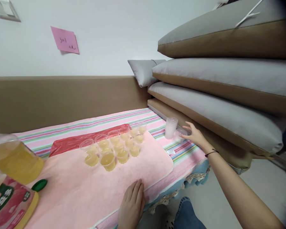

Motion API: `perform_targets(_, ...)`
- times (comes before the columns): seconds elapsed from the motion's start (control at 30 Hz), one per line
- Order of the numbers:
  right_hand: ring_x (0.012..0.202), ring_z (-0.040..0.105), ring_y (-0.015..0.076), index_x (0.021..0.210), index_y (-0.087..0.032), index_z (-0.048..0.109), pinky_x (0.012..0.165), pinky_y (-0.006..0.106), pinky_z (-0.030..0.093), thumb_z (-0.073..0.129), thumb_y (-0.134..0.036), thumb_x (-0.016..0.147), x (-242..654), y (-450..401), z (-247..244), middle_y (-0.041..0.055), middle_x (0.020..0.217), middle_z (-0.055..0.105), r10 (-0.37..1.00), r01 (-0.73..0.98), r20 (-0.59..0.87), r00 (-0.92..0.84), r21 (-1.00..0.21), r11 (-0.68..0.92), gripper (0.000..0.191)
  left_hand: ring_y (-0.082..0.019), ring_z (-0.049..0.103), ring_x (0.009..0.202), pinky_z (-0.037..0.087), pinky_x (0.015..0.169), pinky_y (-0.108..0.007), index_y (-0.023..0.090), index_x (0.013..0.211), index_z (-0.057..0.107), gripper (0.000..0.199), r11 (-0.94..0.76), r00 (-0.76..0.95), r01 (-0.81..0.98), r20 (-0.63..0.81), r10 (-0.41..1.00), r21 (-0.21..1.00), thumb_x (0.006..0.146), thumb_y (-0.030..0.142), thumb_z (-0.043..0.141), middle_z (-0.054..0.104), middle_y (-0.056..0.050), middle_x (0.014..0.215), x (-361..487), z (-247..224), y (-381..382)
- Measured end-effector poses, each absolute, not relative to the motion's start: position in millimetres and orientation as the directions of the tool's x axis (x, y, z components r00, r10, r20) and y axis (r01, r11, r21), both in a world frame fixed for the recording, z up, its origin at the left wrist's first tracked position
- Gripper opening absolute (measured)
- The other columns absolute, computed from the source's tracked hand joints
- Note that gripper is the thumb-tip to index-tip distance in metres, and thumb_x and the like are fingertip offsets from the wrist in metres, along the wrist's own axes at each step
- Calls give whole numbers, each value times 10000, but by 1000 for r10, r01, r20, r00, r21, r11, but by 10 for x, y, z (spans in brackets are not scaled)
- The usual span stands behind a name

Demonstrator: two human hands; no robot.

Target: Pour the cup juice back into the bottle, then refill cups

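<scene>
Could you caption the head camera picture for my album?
Right hand at a clear cup beside stacked cups, left hand by yellow-filled cups.

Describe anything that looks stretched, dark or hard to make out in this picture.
In the head view, wide-lens distortion seems to stretch the right arm and big jug; the far right edge falls dark; light elsewhere looks soft and fairly even; the clear rims of the filled cups overlap, so some are hard to separate.
</scene>
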State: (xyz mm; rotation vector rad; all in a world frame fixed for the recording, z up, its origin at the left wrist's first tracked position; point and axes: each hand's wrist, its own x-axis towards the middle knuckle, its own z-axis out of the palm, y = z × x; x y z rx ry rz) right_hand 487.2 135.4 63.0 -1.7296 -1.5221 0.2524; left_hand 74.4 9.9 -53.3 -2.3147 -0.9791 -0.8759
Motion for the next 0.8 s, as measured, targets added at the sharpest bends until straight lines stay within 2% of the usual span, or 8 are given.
perform_targets(0.13, 1280, 553, 378, 1478, -195, 328, 1049, 522, 427, 805, -469, 605, 4889, 1382, 638, 214, 1375, 594, 912, 726, 309, 269, -688, 19, 1032, -196, 619, 1080, 497, 919, -324, 128, 1185, 624, 318, -637, 547, 752, 702, 456, -172, 938, 154, 425, 690, -79, 1209, 728, -529, 94)
perform_targets(0.23, 1283, 536, 414, 1500, -192, 304, 1027, 538, 442, 874, -405, 459, 4898, 1436, 508, 245, 1447, 506, 882, 629, 266, 389, -776, -43, 1206, -202, 625, 1071, 500, 910, -327, 118, 1177, 625, 326, -632, 549, 754, 700, 458, -178, 937, 143, 404, 692, -79, 1202, 727, -520, 86)
perform_targets(0.3, 1252, 557, 422, 1526, -185, 241, 1006, 540, 460, 884, -389, 395, 4881, 1457, 366, 259, 1461, 476, 843, 518, 230, 486, -853, -67, 1317, -204, 629, 1064, 499, 908, -328, 120, 1172, 626, 332, -627, 541, 760, 702, 463, -173, 934, 131, 396, 695, -78, 1195, 732, -520, 82)
perform_targets(0.4, 1179, 609, 395, 1550, -152, 107, 966, 526, 495, 853, -454, 412, 4811, 1448, 126, 269, 1397, 519, 810, 412, 186, 557, -908, -75, 1394, -207, 631, 1062, 497, 910, -331, 123, 1168, 627, 330, -622, 534, 765, 706, 465, -169, 926, 121, 403, 695, -79, 1192, 738, -530, 79)
perform_targets(0.57, 1126, 629, 340, 1544, -135, 57, 983, 490, 485, 816, -530, 457, 4675, 1426, -178, 199, 1216, 633, 772, 364, 218, 598, -931, -19, 1383, -205, 625, 1067, 503, 905, -336, 118, 1184, 620, 325, -627, 544, 760, 695, 470, -171, 924, 132, 425, 691, -85, 1203, 732, -550, 83)
perform_targets(0.7, 1075, 633, 316, 1534, -148, 106, 970, 481, 485, 801, -520, 511, 4639, 1436, -300, 126, 1075, 665, 742, 368, 266, 616, -930, 28, 1291, -210, 623, 1067, 505, 901, -341, 106, 1182, 621, 319, -631, 556, 753, 695, 456, -188, 933, 146, 425, 691, -92, 1199, 732, -547, 88)
perform_targets(0.8, 1056, 627, 299, 1517, -170, 174, 967, 473, 485, 800, -496, 528, 4623, 1431, -356, 91, 1045, 652, 736, 385, 289, 612, -922, 42, 1216, -211, 622, 1070, 502, 909, -341, 104, 1175, 623, 320, -632, 555, 753, 694, 459, -184, 936, 140, 413, 692, -91, 1198, 739, -534, 86)
